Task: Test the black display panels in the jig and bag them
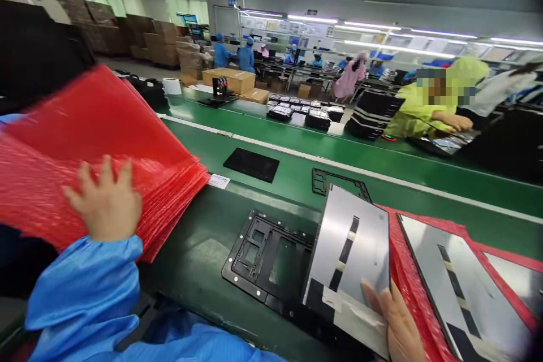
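My left hand (106, 201), fingers spread, is on or just over a thick stack of red bubble-wrap sheets (169, 175) at the left; contact is hard to tell. My right hand (401, 322) grips the lower right edge of a silver-backed screen panel (356, 243), held tilted, with a black strip and tape on its back. The panel covers the right part of a black frame fixture (250, 254) with cut-outs. Beside it, another silver-backed panel (462, 288) lies on red bubble wrap (409, 271).
A black flat panel (251, 164) and a thin black frame (339, 181) lie on the green bench (203, 147). Across it are stacked black parts (375, 110), a cardboard box (229, 80) and a white roll (172, 86). A co-worker in yellow (424, 102) works opposite.
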